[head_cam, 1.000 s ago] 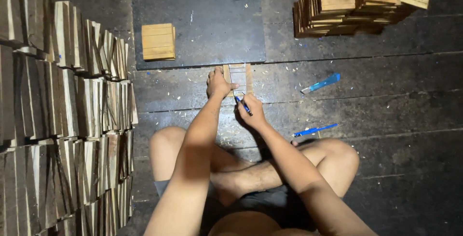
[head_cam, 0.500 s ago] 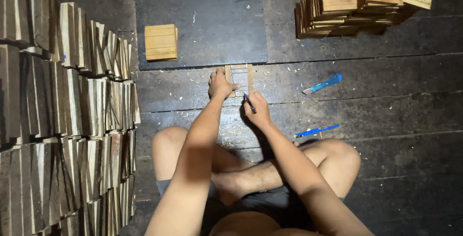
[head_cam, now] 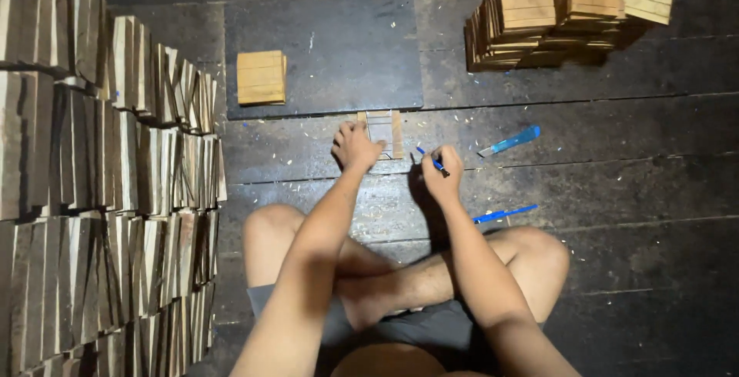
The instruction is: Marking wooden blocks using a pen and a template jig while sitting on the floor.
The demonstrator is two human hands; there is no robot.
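Left hand (head_cam: 356, 146): centre of the frame, its grip pressed flat on the left edge of the small wooden frame (head_cam: 381, 135), fingers together.
Right hand (head_cam: 442, 170): just right of centre, grip clamped on a blue pen (head_cam: 432, 160).
Small wooden frame: lies on the dark plank floor (head_cam: 631, 130), touching the lower edge of the dark board (head_cam: 331, 53).
Blue cutter (head_cam: 509, 141): on the floor, right of the hands.
Second blue pen (head_cam: 504, 214): lower, near the right knee.
Wooden block (head_cam: 261, 77): on the board, upper left.
Stacked wooden panels (head_cam: 570, 7): upper right.
Rows of wood pieces (head_cam: 100, 184): left edge.
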